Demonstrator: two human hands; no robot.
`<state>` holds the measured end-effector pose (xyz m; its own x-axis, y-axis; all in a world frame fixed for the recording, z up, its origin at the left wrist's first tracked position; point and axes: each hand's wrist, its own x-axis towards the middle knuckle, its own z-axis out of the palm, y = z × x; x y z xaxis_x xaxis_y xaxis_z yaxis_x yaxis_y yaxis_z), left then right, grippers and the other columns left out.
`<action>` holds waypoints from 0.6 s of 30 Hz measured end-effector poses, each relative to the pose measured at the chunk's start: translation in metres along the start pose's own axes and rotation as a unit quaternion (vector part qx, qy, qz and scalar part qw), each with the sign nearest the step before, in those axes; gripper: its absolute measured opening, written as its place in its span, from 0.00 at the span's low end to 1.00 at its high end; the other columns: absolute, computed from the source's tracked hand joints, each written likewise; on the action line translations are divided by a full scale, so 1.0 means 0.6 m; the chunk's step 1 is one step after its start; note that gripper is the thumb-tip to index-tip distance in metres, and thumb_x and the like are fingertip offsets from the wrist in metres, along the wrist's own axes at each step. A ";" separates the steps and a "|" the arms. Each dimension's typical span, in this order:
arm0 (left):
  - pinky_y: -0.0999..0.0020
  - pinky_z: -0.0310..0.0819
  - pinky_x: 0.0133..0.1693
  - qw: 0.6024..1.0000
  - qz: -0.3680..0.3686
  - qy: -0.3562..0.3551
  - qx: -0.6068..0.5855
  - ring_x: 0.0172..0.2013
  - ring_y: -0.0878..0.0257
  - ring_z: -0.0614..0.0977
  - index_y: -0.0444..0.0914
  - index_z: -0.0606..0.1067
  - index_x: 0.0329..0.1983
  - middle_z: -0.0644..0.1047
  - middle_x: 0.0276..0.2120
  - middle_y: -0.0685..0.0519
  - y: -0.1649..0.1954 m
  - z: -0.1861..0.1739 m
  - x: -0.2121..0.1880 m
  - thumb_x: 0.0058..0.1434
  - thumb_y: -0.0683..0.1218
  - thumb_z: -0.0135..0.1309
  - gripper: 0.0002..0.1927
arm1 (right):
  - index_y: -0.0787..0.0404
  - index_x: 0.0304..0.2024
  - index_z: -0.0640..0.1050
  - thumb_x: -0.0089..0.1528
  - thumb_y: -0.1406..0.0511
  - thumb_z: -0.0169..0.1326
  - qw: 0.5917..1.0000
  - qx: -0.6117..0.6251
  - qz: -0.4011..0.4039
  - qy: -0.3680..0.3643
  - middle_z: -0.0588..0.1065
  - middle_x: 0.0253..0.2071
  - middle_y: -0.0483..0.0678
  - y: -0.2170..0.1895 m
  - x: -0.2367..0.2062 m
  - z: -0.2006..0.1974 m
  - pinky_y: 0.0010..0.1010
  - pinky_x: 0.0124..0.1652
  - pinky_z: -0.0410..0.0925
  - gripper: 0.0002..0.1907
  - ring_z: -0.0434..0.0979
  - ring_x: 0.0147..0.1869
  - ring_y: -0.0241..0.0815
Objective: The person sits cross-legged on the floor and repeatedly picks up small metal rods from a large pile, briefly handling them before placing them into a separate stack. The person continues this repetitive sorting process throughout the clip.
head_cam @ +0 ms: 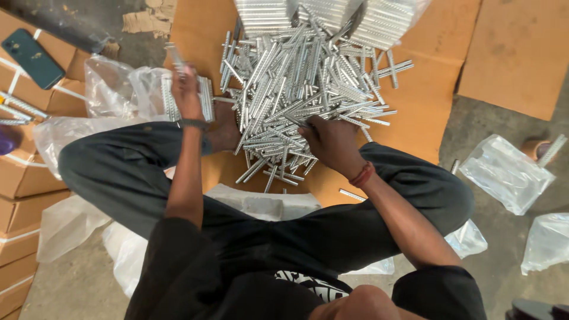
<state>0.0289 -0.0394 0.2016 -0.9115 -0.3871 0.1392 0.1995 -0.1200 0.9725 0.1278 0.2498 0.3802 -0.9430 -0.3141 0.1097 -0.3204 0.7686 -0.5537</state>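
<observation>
- Left hand (187,89) grips a row of ridged metal strips (204,98) near the cardboard sheet (415,112) edge.
- Right hand (332,142) curls loosely, fingers in the shiny pile of strips (302,83), beside crinkled plastic bags (507,172).

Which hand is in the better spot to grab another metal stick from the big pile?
Right hand, probably: it rests on the pile of ribbed metal strips, while the left hand is off to the side, already gripping a bundle of strips.

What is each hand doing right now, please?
Left hand: closed around a bundle of ridged metal strips.
Right hand: fingers down in the loose pile of strips; grip cannot be told.
</observation>
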 end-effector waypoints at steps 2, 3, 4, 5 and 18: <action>0.79 0.56 0.27 0.993 -0.006 -0.111 0.045 0.24 0.72 0.63 0.34 0.68 0.40 0.65 0.25 0.56 0.066 0.053 -0.045 0.63 0.49 0.39 0.14 | 0.62 0.23 0.69 0.54 0.61 0.46 0.998 0.061 0.010 0.028 0.63 0.11 0.49 -0.003 0.000 -0.007 0.33 0.18 0.55 0.11 0.63 0.15 0.46; 0.78 0.58 0.30 0.982 0.043 -0.169 0.078 0.28 0.71 0.64 0.33 0.67 0.43 0.66 0.28 0.55 0.095 0.076 -0.069 0.64 0.49 0.39 0.14 | 0.62 0.24 0.69 0.54 0.61 0.46 0.995 0.090 0.018 0.043 0.63 0.12 0.50 -0.003 0.000 -0.011 0.32 0.18 0.55 0.11 0.63 0.15 0.45; 0.77 0.60 0.34 0.964 0.090 -0.226 0.109 0.32 0.70 0.65 0.33 0.66 0.46 0.66 0.32 0.55 0.120 0.096 -0.089 0.66 0.50 0.39 0.15 | 0.63 0.26 0.69 0.54 0.61 0.46 0.992 0.110 0.030 0.046 0.62 0.12 0.50 -0.002 0.000 -0.015 0.32 0.18 0.55 0.10 0.63 0.15 0.45; 0.76 0.59 0.29 0.950 0.076 -0.242 0.180 0.26 0.70 0.65 0.35 0.67 0.45 0.69 0.29 0.53 0.141 0.114 -0.104 0.62 0.50 0.40 0.16 | 0.64 0.28 0.68 0.54 0.62 0.46 0.989 0.132 0.045 0.047 0.62 0.11 0.50 -0.001 0.000 -0.020 0.32 0.18 0.55 0.10 0.62 0.14 0.45; 0.69 0.61 0.19 0.818 0.201 -0.409 0.351 0.17 0.62 0.70 0.39 0.71 0.38 0.71 0.24 0.51 0.222 0.165 -0.140 0.54 0.46 0.44 0.10 | 0.60 0.29 0.69 0.51 0.65 0.48 0.995 -0.048 -0.084 0.025 0.66 0.19 0.49 0.013 0.001 -0.055 0.36 0.22 0.58 0.05 0.66 0.23 0.49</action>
<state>0.0964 0.0676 0.3379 -0.8158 0.5095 0.2736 0.5487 0.5323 0.6447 0.1217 0.2740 0.4034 -0.8776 -0.4166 0.2371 -0.4793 0.7574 -0.4434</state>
